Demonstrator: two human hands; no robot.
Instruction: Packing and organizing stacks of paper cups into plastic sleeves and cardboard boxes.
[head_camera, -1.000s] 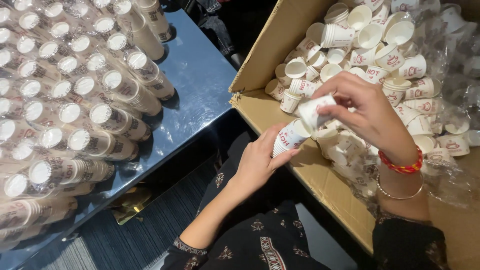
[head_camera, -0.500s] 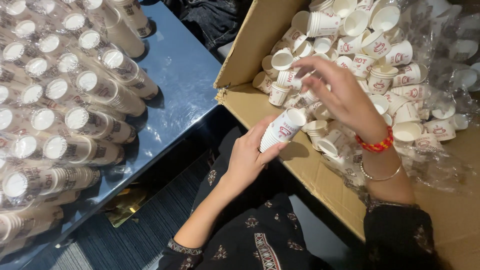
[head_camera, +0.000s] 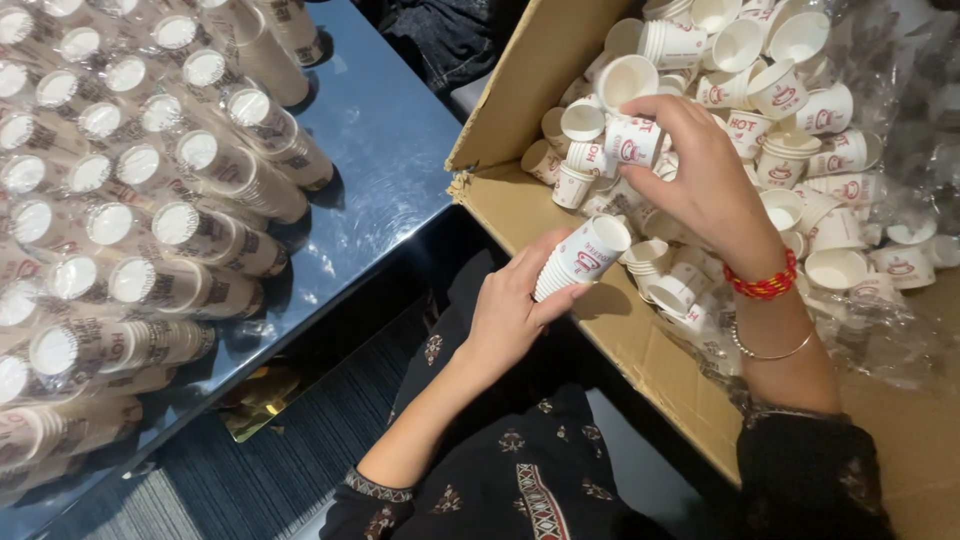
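Left hand (head_camera: 515, 305) at frame centre, fingers wrapped round short stack of nested paper cups (head_camera: 580, 258), stack tilted, open mouth facing upper right. Right hand (head_camera: 700, 185) just above, right of centre, fingers pinched on single cup (head_camera: 632, 140) over loose cup pile (head_camera: 800, 110) in cardboard box (head_camera: 520, 90), upper right. Stack close below single cup, not touching. Wrapped cup sleeves (head_camera: 150, 200) lie in rows on blue surface (head_camera: 385, 130), left side.

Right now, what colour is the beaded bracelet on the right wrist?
Red, with a few yellow beads: bracelet, clearest in the head view.
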